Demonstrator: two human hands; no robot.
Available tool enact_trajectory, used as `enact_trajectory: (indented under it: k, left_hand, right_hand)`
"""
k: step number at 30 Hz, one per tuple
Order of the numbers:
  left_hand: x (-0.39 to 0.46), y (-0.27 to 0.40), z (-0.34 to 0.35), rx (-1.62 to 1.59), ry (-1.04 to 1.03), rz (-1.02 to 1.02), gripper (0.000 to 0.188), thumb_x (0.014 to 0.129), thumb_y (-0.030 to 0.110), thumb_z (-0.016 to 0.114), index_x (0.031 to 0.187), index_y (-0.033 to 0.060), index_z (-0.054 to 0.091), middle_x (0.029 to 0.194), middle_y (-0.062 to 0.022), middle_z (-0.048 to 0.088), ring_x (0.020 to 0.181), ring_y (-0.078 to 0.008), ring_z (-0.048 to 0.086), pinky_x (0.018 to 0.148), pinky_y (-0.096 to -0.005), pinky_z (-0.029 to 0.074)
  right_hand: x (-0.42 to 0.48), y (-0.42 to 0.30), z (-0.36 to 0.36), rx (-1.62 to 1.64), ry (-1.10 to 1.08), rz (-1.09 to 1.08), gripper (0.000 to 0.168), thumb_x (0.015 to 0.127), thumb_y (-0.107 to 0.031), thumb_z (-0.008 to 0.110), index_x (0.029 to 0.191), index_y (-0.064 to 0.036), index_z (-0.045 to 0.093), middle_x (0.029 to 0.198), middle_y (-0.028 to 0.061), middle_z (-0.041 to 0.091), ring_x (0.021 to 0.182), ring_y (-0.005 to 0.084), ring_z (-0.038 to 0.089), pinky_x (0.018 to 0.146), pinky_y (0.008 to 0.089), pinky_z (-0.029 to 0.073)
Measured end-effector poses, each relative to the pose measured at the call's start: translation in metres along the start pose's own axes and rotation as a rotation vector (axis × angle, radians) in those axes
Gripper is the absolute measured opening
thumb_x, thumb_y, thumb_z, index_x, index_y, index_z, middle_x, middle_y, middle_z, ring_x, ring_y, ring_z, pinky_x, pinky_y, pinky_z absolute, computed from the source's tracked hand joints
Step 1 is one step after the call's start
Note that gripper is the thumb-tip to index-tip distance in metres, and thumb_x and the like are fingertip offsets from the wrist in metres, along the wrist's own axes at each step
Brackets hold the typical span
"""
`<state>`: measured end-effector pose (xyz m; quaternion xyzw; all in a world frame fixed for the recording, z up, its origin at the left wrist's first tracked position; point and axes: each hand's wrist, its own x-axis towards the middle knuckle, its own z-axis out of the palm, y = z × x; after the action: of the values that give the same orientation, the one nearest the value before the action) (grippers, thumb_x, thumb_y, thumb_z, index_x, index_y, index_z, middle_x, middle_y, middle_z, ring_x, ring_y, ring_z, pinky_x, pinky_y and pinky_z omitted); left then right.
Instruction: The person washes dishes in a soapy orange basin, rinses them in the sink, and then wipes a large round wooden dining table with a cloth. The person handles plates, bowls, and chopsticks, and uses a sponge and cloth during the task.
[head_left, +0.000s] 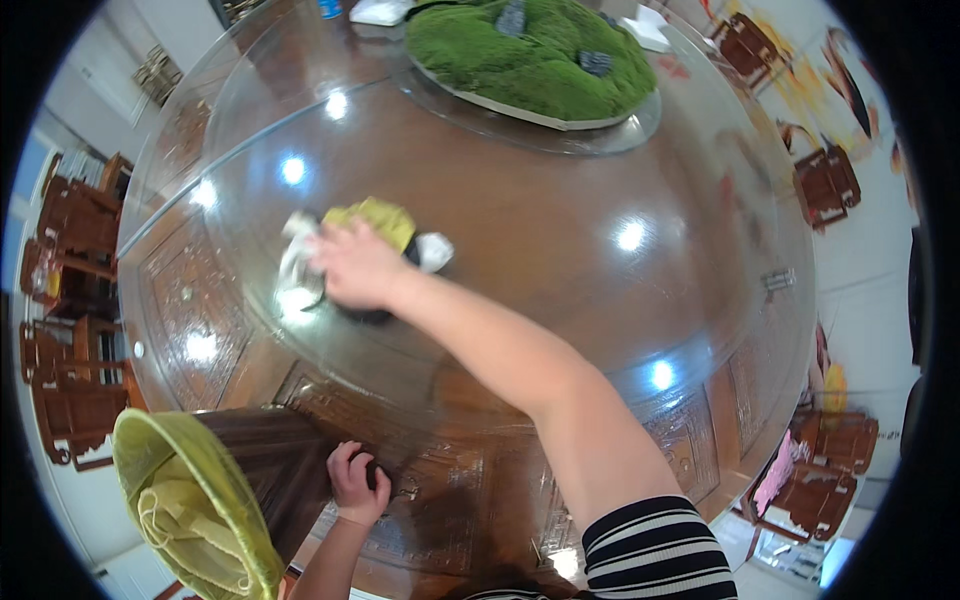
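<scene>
My right hand (361, 268) reaches across the glass top of a round carved wooden table (495, 202). Its fingers close over a crumpled bundle of yellow cloth-like material (379, 217), with a white crumpled piece (297, 251) at its left and another white piece (436, 252) at its right. Something black shows under the palm; blur hides what it is. Lower down, my left hand (358, 484) grips the bottom end of a dark wood-patterned bin (262, 457). The bin is tilted, its mouth towards the lower left, and a yellow drawstring bag (195, 525) lines it.
A green moss centrepiece with dark stones (525, 64) rests on a round glass stand at the far side. White objects (379, 11) and a blue can (328, 7) are near it. Wooden chairs (79, 225) surround the table; pink cloth (774, 476) lies on one at right.
</scene>
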<state>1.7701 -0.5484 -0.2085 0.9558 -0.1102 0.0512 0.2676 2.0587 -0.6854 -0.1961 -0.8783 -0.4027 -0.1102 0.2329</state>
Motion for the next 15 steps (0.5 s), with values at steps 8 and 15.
enact_trajectory:
  k: [8, 15]
  left_hand:
    - [0.006, 0.002, 0.003, 0.027, 0.013, 0.037, 0.024, 0.066, 0.003, 0.055, 0.088, 0.0021, 0.047, 0.104, -0.0170, 0.043, 0.098, -0.0355, 0.042, 0.086, -0.0444, 0.035]
    - [0.011, 0.003, 0.004, 0.131, 0.062, 0.084, 0.023, 0.069, 0.001, 0.053, 0.090, 0.0010, 0.045, 0.105, -0.0186, 0.042, 0.098, -0.0373, 0.041, 0.085, -0.0453, 0.035]
  right_hand:
    - [-0.297, 0.193, -0.155, -0.730, 0.347, 0.892, 0.030, 0.073, -0.026, 0.051, 0.101, -0.018, 0.060, 0.105, 0.0055, 0.058, 0.099, 0.0265, 0.053, 0.079, 0.0429, 0.043]
    - [-0.560, 0.069, -0.226, -0.329, 0.632, 1.430, 0.034, 0.082, -0.027, 0.048, 0.112, -0.015, 0.058, 0.113, 0.0096, 0.055, 0.107, 0.0286, 0.047, 0.091, 0.0384, 0.037]
